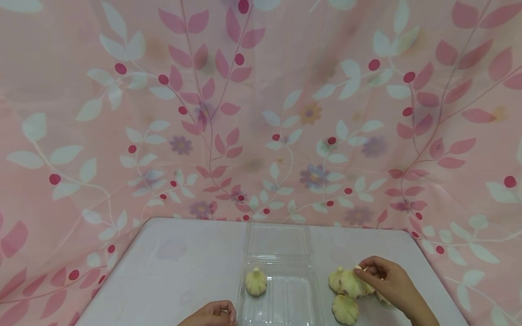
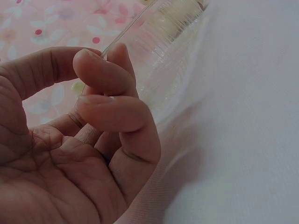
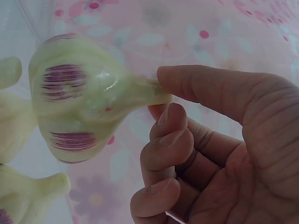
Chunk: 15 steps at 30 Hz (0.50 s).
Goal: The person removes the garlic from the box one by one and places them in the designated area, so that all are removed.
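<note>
My right hand (image 1: 385, 278) pinches a garlic bulb (image 3: 79, 100) by its stem, between thumb and fingertips. The bulb is pale yellow-green with purple streaks, and its round end points away from the palm. Other garlic bulbs (image 1: 345, 310) lie just below and beside it on the right of the table. At the near left side of a clear plastic box (image 1: 281, 299), my left hand (image 1: 214, 313) has its fingers curled, with thumb and fingertips pinching the box's rim. One garlic bulb (image 1: 256, 282) sits upright in the box's upper left corner.
The box's hinged lid (image 1: 279, 242) lies folded back toward the far edge of the white-covered table (image 1: 175, 262). Behind the table hangs a pink curtain (image 1: 261, 113) with a leaf and flower print.
</note>
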Tool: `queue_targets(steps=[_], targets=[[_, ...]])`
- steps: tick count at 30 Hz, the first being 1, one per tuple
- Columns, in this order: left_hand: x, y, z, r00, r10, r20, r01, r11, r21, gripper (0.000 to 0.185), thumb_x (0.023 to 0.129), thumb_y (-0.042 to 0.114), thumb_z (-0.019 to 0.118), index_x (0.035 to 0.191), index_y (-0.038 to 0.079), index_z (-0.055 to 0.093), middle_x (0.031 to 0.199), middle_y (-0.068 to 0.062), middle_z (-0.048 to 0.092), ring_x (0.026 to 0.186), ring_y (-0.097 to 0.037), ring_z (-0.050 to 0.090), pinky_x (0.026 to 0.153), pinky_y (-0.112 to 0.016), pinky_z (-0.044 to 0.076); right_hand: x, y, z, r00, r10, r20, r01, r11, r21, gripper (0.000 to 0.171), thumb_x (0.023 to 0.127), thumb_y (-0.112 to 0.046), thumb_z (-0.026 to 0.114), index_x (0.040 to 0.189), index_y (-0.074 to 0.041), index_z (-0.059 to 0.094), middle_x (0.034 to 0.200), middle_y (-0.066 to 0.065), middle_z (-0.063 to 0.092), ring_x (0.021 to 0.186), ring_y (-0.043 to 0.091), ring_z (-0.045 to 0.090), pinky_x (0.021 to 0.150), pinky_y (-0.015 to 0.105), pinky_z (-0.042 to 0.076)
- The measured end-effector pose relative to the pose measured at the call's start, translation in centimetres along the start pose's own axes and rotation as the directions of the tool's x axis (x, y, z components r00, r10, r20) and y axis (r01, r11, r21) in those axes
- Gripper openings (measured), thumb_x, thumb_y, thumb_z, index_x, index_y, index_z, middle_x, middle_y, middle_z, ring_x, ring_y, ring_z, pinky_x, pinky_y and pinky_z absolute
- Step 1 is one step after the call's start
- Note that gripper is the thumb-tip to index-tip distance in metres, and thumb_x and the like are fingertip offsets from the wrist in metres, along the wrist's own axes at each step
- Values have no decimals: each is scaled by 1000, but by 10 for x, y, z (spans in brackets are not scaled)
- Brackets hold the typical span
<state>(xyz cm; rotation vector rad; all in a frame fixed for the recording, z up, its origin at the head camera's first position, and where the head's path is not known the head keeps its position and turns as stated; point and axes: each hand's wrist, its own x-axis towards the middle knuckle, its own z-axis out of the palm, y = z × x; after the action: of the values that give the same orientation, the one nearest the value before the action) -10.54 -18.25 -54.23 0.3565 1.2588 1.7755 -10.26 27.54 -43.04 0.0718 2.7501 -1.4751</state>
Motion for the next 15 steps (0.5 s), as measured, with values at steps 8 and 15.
queue_targets(steps=[8, 15], targets=[[0, -2, -1, 1000, 15, 8, -15, 1000, -2, 7, 93, 8, 49, 94, 13, 54, 84, 4, 61, 73, -3, 54, 66, -20, 46, 0, 3, -3, 1000, 13, 18, -12, 1000, -16, 33, 84, -34, 68, 99, -5, 63, 78, 4, 61, 66, 16, 55, 55, 26, 44], [-1, -2, -1, 1000, 0, -5, 0, 1000, 3, 7, 93, 9, 49, 94, 14, 54, 83, 4, 61, 72, -3, 54, 65, -19, 45, 0, 4, -4, 999, 26, 23, -25, 999, -33, 34, 85, -35, 67, 99, -5, 63, 76, 4, 62, 67, 17, 56, 56, 26, 44]])
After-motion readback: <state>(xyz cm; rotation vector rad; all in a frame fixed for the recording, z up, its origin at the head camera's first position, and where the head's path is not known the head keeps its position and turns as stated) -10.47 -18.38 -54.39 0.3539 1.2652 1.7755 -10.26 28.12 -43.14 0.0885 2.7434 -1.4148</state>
